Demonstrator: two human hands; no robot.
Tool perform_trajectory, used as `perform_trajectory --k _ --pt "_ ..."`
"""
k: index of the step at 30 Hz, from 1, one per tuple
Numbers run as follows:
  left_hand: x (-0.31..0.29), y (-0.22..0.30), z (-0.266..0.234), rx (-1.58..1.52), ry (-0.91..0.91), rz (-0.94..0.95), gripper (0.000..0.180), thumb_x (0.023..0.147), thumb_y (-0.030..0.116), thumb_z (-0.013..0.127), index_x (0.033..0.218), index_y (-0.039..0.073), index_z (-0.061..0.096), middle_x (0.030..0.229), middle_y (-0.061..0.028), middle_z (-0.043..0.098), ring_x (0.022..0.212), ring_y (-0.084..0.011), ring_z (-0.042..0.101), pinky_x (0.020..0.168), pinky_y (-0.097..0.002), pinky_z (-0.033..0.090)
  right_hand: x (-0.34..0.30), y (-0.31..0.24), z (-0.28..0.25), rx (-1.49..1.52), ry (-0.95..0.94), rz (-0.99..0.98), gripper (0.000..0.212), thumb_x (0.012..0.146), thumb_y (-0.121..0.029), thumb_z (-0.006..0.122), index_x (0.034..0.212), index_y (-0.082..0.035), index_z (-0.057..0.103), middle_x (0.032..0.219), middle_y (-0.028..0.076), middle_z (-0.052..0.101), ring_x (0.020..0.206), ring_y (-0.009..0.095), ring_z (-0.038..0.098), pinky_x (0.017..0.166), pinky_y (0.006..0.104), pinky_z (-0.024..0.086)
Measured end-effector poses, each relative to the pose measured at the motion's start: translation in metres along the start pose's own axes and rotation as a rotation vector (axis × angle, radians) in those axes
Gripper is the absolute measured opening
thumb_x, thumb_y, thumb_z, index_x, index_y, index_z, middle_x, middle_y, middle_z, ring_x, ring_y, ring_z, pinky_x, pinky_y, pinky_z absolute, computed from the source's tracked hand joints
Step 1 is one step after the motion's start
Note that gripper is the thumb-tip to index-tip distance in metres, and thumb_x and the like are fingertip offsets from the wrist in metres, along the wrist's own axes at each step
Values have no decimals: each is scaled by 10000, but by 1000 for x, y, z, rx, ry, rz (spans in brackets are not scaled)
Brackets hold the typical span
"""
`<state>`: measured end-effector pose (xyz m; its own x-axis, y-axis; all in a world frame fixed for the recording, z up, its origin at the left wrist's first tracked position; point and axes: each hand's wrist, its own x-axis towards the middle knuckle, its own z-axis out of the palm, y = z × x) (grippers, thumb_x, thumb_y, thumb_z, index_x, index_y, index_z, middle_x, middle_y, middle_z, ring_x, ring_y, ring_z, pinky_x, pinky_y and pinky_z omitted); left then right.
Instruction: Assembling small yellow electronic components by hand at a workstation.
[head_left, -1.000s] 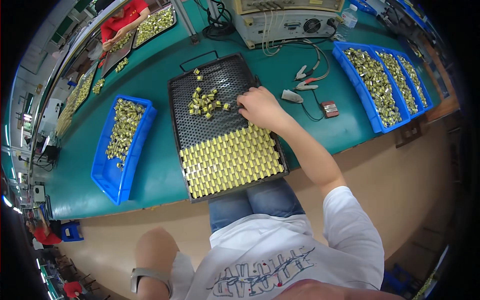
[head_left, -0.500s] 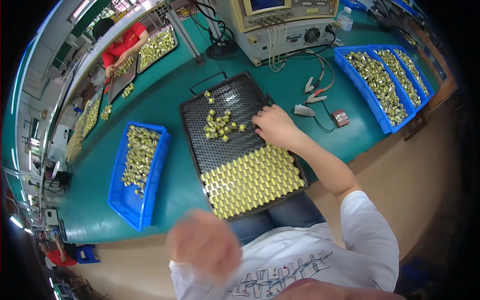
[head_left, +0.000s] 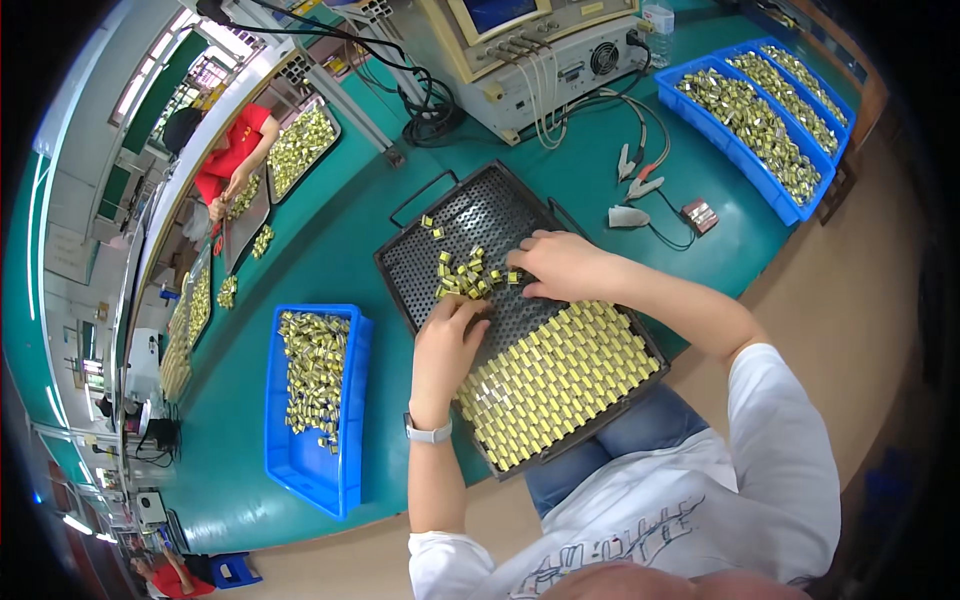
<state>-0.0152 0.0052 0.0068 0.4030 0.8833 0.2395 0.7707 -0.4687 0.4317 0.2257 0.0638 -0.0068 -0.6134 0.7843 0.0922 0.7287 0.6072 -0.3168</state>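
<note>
A black perforated metal tray [head_left: 490, 200] with wire handles lies at the table's front edge. Its near part is covered by close, even rows of small yellow-wrapped coil components [head_left: 555, 380]. A loose heap of the same components [head_left: 462, 275] lies on the bare holes further back. My left hand [head_left: 447, 345], with a watch band on its wrist, is at the heap's near side, fingers and thumb apart. From the right my right hand [head_left: 560, 265] reaches over the tray, its fingers and thumb closed about a small yellow component [head_left: 514, 277].
Left of the tray stands a blue bin [head_left: 361, 420] partly filled with components; more blue bins [head_left: 690, 105] are at the right. Clip leads [head_left: 640, 185] and a small block [head_left: 700, 216] lie beyond my right arm. An instrument [head_left: 560, 90] stands behind. A co-worker [head_left: 235, 155] sits far left.
My left hand has come up from in front of my body to the heap on the tray. My right hand has shifted slightly toward the heap. The whole view has turned a little.
</note>
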Motion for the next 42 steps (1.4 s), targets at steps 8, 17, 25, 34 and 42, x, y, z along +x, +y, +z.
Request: perform_trajectory --k 8,17,25,34,42 --pt "-8 -7 0 -64 -43 24 152 803 22 751 933 24 673 1120 -98 683 1035 -333 645 901 -413 529 13 -6 13 -8 8 -67 335 797 -175 788 1066 -50 633 1026 135 653 1031 353 646 910 461 512" --pt "-9 1 6 -24 -31 -22 319 825 45 772 1122 49 656 1046 -125 661 998 -328 633 871 -420 527 1 0 1 410 39 -17 212 807 -26 655 1019 -9 653 999 173 670 960 379 667 824 458 542" --pt "-11 -7 13 -38 -20 -20 262 827 92 774 1076 70 697 1006 -100 658 957 -307 641 821 -410 531 3 -9 5 1005 -59 -93 267 840 77 611 1103 39 638 1030 84 678 847 127 641 795 291 556" --pt "-12 -2 12 -58 141 -5 283 827 136 815 1037 46 649 874 -92 688 771 -251 682 679 -362 538 5 -6 8 1481 -272 47 325 893 -37 635 1209 39 634 1111 95 682 963 155 686 915 288 536" --pt "-13 0 10 -49 200 62 304 808 105 825 1048 44 650 881 -89 684 771 -249 679 685 -352 543 4 -7 6 1517 -282 78 287 949 -83 651 1204 49 650 1092 96 690 944 156 697 874 270 547"
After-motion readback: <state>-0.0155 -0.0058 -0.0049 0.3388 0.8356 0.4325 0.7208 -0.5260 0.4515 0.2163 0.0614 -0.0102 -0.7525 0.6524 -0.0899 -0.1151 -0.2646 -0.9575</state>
